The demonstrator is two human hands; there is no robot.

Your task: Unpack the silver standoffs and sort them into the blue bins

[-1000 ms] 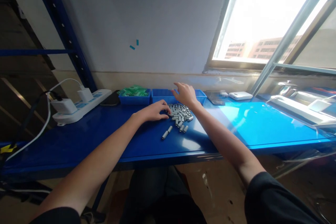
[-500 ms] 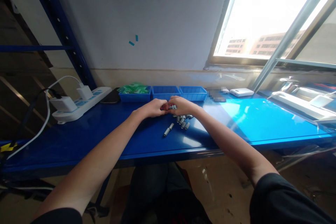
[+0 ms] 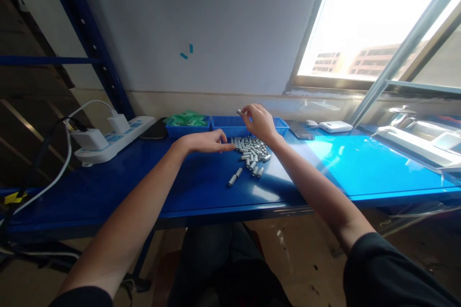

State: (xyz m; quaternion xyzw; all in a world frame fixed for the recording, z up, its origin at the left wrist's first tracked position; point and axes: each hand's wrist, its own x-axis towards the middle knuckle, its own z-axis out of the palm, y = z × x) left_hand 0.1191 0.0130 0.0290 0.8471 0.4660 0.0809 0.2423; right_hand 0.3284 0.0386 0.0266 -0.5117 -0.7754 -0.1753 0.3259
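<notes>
Far left, a white power strip (image 3: 115,141) sits along the back of the blue worktop (image 3: 201,192), probably there to leave the front free for the arms. Next, green packets (image 3: 185,119) heap up in the left blue bin (image 3: 188,131), whose walls keep them together. Here's the left hand (image 3: 205,142), low at the pile's near-left edge, thumb and fingers apart with nothing visible between them. Just in front, a pair of metal cylinders (image 3: 235,177) lies outside the main pile. Above the middle blue bin (image 3: 228,130), the right hand (image 3: 260,120) pinches one short metal piece (image 3: 239,112) by its fingertips, a grip that suits something so small. Below it spreads the metal cylinder pile (image 3: 252,150), within easy reach of both hands. Farther right, a white box (image 3: 335,126) rests near the wall.
</notes>
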